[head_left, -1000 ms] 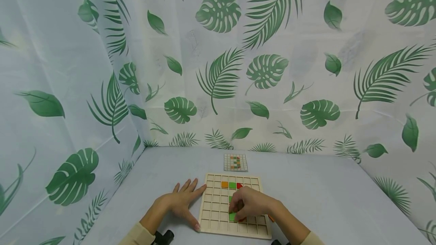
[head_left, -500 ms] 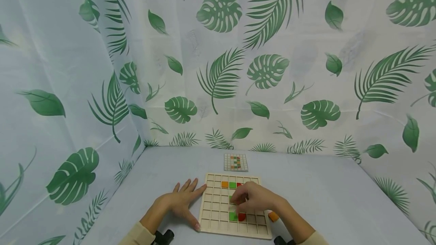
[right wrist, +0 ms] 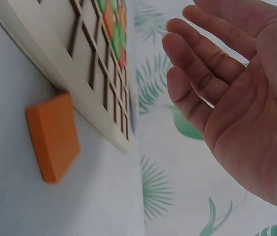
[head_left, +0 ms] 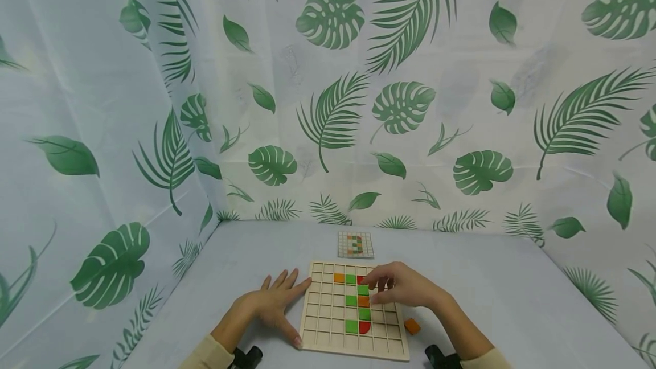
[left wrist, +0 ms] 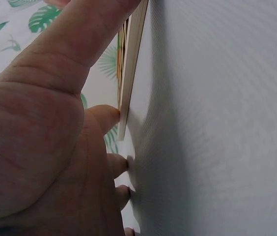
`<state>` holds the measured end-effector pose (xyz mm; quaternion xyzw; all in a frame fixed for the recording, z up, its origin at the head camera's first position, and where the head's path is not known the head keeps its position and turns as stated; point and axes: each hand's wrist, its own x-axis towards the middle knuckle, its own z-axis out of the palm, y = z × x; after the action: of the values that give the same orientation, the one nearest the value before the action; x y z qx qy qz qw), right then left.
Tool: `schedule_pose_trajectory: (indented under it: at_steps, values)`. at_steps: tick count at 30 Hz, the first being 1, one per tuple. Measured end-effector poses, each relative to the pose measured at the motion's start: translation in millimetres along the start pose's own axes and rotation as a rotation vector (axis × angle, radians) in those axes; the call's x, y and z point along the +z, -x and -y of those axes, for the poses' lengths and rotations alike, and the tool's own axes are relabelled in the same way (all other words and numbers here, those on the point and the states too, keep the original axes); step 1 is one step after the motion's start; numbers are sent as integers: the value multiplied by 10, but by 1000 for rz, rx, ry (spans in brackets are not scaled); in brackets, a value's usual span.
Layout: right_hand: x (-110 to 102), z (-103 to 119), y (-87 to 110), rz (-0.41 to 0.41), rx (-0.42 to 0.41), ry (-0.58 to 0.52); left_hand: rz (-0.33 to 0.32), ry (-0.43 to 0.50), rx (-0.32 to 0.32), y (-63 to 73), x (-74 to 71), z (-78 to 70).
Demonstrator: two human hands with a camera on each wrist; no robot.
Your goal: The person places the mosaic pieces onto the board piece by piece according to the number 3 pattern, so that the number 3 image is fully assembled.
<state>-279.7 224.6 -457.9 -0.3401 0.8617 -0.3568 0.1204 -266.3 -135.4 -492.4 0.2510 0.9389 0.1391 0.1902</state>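
A pale wooden grid board lies on the table. My left hand rests at its left edge, fingers spread, index finger and thumb touching the rim. Above the board's right half hovers my right hand, its fingers loosely bent and nothing between them in the right wrist view. Set in the cells are an orange tile, several green tiles, a second orange tile and a red rounded tile. Another red tile in the upper row is partly covered by the right fingertips.
One loose orange block lies on the table beside the board's right edge. Behind the board is a small card printed with a grid of coloured squares. Leaf-patterned curtains hang at the back and left.
My right hand has lifted from the lower cells and moved up and right, uncovering an orange tile and green tiles in the middle. The left hand has stayed put.
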Motion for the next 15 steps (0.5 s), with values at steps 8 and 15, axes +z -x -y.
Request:
schedule_pose_trajectory:
  at_steps: [8, 15]
  values:
    - [-124, -40, 95, -37, 14, 14, -3, -2, -4, -3, -3, 1]
    - [-192, -85, 144, -42, 56, 7, -6, 16, 13, -12, 12, 53]
